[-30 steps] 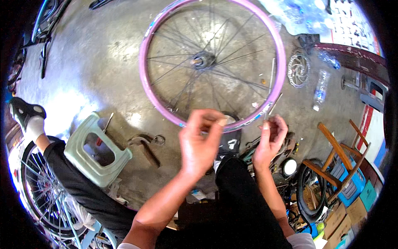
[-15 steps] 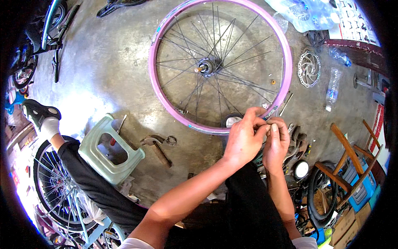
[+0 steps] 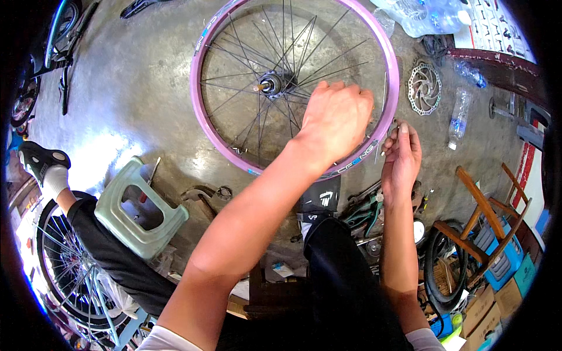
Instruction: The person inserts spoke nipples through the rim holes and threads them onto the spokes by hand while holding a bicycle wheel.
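A wheel with a pink rim (image 3: 204, 111) lies on the floor in front of me, its black hub (image 3: 274, 85) near the middle. Dark spokes (image 3: 305, 36) run from the hub, several with loose-looking ends short of the rim. My left hand (image 3: 338, 120) is over the near right part of the wheel, back up and fingers curled down, so whatever they grip is hidden. Just outside the rim's near right edge, my right hand (image 3: 403, 153) has its thumb pressed to its fingers. What it pinches is too small to name.
A pale green stool (image 3: 140, 207) and a hammer (image 3: 205, 199) are at left. Pliers (image 3: 364, 213) and other tools lie near my right forearm. A brake disc (image 3: 424, 89), a plastic bottle (image 3: 460, 119) and a wooden frame (image 3: 481, 202) are to the right.
My left hand has left my right hand and moved forward and left over the spokes. My right hand has shifted slightly right and forward. The whole view has shifted a little.
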A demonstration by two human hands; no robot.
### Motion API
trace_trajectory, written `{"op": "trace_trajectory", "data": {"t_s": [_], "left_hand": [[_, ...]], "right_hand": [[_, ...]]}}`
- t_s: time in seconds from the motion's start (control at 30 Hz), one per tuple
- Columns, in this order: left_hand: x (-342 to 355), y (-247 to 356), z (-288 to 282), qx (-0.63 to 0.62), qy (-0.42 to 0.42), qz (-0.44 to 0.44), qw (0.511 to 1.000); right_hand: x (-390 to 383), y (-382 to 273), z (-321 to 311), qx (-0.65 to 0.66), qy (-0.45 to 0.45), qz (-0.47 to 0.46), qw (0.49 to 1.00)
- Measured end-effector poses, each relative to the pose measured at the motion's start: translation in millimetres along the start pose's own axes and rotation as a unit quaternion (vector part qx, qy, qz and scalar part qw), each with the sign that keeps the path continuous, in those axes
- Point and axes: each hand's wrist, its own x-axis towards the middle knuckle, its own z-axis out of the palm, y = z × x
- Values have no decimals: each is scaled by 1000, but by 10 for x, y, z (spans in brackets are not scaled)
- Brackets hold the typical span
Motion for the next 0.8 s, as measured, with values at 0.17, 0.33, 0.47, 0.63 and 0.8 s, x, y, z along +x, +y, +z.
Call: {"op": "trace_trajectory", "data": {"t_s": [0.17, 0.33, 0.47, 0.63, 0.8], "left_hand": [[118, -82, 65, -40, -143, -42, 988], [100, -18, 145, -53, -92, -63, 992], [77, -13, 174, -65, -46, -57, 995], [182, -21, 193, -74, 101, -75, 989], [276, 68, 175, 37, 283, -71, 956]], "right_hand": [[250, -43, 83, -14, 15, -13, 1000], [399, -205, 220, -125, -24, -76, 989], [397, -192, 214, -168, -47, -76, 982], [190, -130, 231, -124, -18, -55, 991], [71, -185, 267, -91, -11, -52, 994]]}}
